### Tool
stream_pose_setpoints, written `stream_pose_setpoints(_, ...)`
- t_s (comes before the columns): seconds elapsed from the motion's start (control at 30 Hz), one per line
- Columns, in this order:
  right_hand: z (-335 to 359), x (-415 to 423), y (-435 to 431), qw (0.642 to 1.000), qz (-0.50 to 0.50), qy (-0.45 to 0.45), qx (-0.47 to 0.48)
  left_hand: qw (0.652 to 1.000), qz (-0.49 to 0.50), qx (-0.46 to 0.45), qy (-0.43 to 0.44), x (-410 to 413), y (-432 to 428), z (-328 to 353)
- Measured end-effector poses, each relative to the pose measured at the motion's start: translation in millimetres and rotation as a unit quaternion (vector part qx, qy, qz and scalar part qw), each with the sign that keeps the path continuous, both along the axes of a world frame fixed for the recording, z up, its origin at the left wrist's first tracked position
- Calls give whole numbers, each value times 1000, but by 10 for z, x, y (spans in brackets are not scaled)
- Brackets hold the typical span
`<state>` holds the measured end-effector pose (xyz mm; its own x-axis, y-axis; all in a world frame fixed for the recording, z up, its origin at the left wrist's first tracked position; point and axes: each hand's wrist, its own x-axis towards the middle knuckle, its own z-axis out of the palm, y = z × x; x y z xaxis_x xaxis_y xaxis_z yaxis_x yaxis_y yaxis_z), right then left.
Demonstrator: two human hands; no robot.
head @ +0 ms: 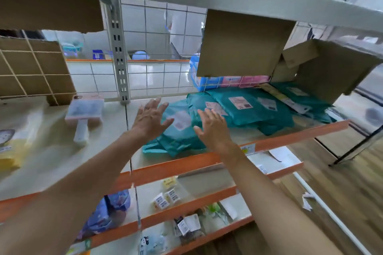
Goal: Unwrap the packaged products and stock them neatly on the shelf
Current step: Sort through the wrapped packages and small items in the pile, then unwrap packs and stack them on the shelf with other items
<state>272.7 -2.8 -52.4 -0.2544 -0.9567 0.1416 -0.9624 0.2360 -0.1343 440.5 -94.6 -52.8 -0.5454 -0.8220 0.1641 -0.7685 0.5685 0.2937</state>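
Left hand [150, 119] and right hand [213, 128] we find spread, empty; both over teal parcels [244, 114] on the shelf [290, 137].

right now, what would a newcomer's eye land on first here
The pile of teal parcels with white labels stands out first, lying on the orange-edged shelf right of centre. The left hand and right hand reach toward its near end, fingers spread. A brown cardboard flap hangs down just above the pile.
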Motion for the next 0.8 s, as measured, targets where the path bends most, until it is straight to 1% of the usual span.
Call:
stream_pose_setpoints(0.3, -38, -1038, 351, 1000, 28, 4, 13, 1000, 23, 14, -9, -983, 417, -124)
stream_pose_setpoints(0.47, -58, -1377, 377, 999, 36, -3, -4, 999, 31, 24, -16, -1304, 557, -122)
stream_pose_setpoints(0.67, -126, -1594, 214, 999, 37, -22, -15, 999, 39, 10, -35, -1459, 381, -88)
stream_pose_setpoints(0.8, -79, -1789, 100, 999, 29, -18, -17, 999, 31, 7, -26, -1655, 168, -43)
